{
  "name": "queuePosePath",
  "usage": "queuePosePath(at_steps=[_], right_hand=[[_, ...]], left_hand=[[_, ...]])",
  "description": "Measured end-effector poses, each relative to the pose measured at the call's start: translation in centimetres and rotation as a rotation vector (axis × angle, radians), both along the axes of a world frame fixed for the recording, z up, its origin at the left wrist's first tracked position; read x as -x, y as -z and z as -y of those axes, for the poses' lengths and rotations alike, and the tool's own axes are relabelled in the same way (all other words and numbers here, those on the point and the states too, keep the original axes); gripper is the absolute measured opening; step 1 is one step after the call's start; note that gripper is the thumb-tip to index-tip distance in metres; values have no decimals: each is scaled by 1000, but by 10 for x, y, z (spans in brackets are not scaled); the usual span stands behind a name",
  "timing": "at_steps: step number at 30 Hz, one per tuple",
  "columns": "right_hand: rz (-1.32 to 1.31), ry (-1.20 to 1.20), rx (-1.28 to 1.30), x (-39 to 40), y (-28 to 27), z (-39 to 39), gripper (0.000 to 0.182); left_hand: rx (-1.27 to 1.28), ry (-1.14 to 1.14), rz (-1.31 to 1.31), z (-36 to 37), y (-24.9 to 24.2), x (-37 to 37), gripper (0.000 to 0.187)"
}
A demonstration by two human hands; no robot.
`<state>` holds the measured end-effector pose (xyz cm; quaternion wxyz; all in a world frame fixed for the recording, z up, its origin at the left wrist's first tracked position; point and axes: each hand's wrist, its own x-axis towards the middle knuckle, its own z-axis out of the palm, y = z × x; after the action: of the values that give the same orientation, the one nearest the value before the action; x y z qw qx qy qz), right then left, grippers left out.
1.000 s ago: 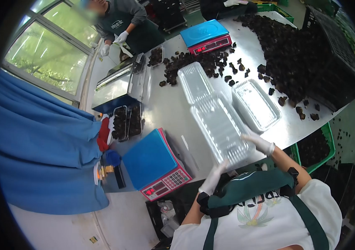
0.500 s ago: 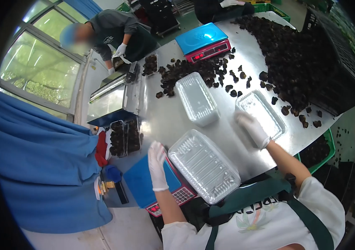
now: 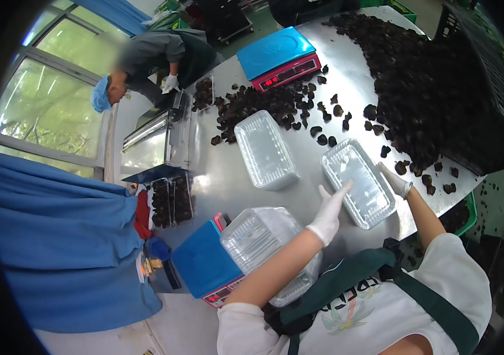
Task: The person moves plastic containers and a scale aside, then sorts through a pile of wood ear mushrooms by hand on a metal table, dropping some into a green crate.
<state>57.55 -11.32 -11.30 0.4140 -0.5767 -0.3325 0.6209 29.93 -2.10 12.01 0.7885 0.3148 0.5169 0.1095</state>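
A clear plastic tray [image 3: 359, 183] lies on the metal counter [image 3: 216, 177] between the two gloved hands. The left hand [image 3: 330, 214] is at its left long side, thumb wide of the fingers, the fingertips reaching over the rim. The right hand [image 3: 395, 180] is along its right long side, fingers stretched out beside the rim; its thumb is hidden, so I cannot tell how wide its grasp is. To the left of the tray stands a stack [image 3: 265, 149] of similar ones, and nearer the body than the tray, more clear containers [image 3: 255, 236] lie tilted, overlapping the near scale [image 3: 204, 260] and partly hidden by the left forearm. Beyond the tray are loose dark pieces [image 3: 264, 103] and the far scale [image 3: 278, 56]. To the right of the tray and farther off, a heap [image 3: 406, 77] of dark pieces spreads beside a black crate [image 3: 488, 100]. Far left of the tray, a co-worker [image 3: 166, 53] bends near a machine [image 3: 151, 142].
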Motion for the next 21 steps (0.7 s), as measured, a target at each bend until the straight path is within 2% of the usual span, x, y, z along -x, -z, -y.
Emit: queuePosePath(at_steps=[2, 3, 4, 5, 6, 7, 9, 10, 11, 13, 14, 15, 16, 17, 18, 20, 21], right_hand=[[-124, 18, 1, 8, -6, -1, 55], [-214, 44, 35, 13, -13, 1, 57], [-123, 92, 114, 33, -66, -1, 62], [-148, 114, 126, 39, -69, -2, 67], [-104, 32, 131, 37, -52, 0, 66], [-60, -49, 135, 35, -36, 1, 64], [-237, 56, 201, 50, -33, 13, 54], [-321, 233, 272, 62, -78, 11, 47], [-415, 303, 230, 67, -98, 10, 51], [-546, 238, 84, 71, -120, -6, 52], [-507, 203, 77, 73, -137, -16, 53], [-466, 169, 70, 73, -156, -35, 53], [-424, 140, 57, 74, -177, -57, 54], [-517, 80, 48, 78, -198, -85, 52], [-378, 64, -134, 86, -213, -110, 57], [-163, 3, -389, 107, -234, -168, 64], [-247, -102, -337, 116, -239, -196, 70]], left_hand=[[17, 6, -210, -1, 43, -21, 136], [8, 2, -231, -3, 60, -24, 135], [0, -2, -249, -1, 77, -23, 134], [-7, -4, -267, 2, 97, -23, 133], [79, -160, -158, 6, 125, -24, 121], [142, -184, -34, 7, 138, -25, 119], [262, -233, 211, 7, 157, -22, 116], [208, -213, 78, 6, 121, -26, 115], [162, -189, -58, 5, 81, -30, 113], [103, -185, -106, -2, 26, -24, 118], [-4, -211, -70, -7, 14, -17, 115], [5, -215, 94, -20, 8, -5, 79], [-37, -220, 127, -34, -30, 0, 65], [-145, -220, 208, -51, -35, 13, 54], [-81, -161, 86, -75, -50, 30, 46], [-79, -72, 64, -120, -100, 46, 44], [-181, -67, -19, -144, -102, 59, 44]])
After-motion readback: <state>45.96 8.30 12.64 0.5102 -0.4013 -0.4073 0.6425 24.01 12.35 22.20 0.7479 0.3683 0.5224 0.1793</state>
